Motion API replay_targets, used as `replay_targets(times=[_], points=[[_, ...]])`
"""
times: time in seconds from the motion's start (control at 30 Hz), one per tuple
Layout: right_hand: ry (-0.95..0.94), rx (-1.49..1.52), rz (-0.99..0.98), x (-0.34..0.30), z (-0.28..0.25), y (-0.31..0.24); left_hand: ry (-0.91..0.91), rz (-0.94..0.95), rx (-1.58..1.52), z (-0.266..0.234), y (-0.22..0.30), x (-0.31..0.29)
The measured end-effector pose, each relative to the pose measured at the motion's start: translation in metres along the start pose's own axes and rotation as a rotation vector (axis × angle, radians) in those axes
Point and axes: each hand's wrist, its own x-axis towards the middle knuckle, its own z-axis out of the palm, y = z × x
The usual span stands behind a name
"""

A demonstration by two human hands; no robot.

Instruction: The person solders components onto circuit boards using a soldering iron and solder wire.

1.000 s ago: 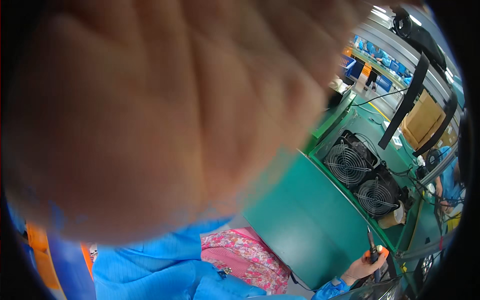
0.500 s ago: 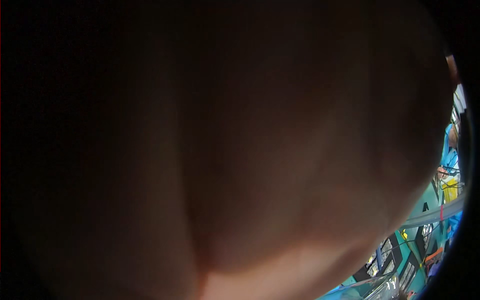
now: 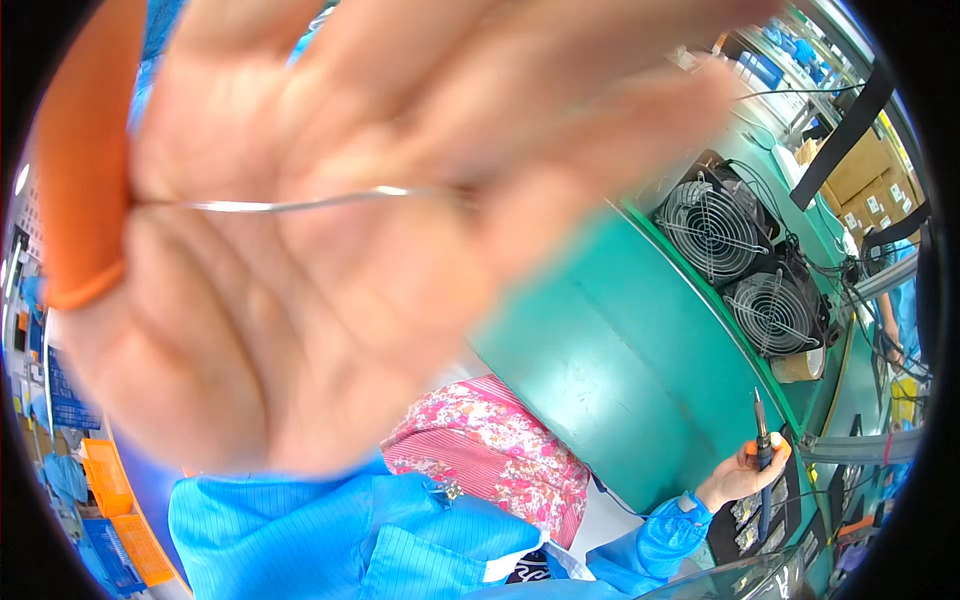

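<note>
My left hand [image 3: 330, 290] fills much of the upper left, very close, its palm toward the view and its fingers stretched and blurred. An orange finger cot [image 3: 90, 160] covers the thumb. Across the palm runs a thin silvery solder wire [image 3: 300, 206], kept in the hand between the thumb's base and the far side of the palm. At the lower right my right hand [image 3: 738, 475], in a blue sleeve with orange on a fingertip, grips a soldering iron [image 3: 764, 450]. The iron's tip points up, beside the green work surface [image 3: 600, 330].
Two black fans with wire guards [image 3: 712, 228] stand at the right, a roll of tape [image 3: 798, 365] close by. Black cables trail around them. Orange bins [image 3: 108, 478] sit at the far left. Cardboard boxes [image 3: 868, 180] and a person in blue [image 3: 905, 300] show at the far right.
Half a second ago, something dark and skin-coloured covered nearly the whole view. It has drawn back, and my left hand with its wire, my right hand and the bench now show.
</note>
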Motion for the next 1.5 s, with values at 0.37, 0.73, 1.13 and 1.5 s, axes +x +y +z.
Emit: replay_targets(times=[0.37, 0.73, 1.13, 1.5], points=[[-0.437, -0.13, 0.222, 0.058, -0.064, 0.021, 0.334, -0.354, 1.365, -0.22, -0.105, -0.121], [-0.242, -0.134, -0.118, -0.007, 0.015, -0.001, 0.616, -0.796, 1.03, -0.254, -0.11, -0.166], [-0.056, -0.309, 0.029, -0.035, 0.023, -0.042, 0.174, -1.362, 0.037, -0.132, -0.132, -0.174], [-0.635, 0.356, -0.816, 0.027, -0.046, -0.001, -0.158, -1.798, -0.282, 0.025, -0.229, -0.229]])
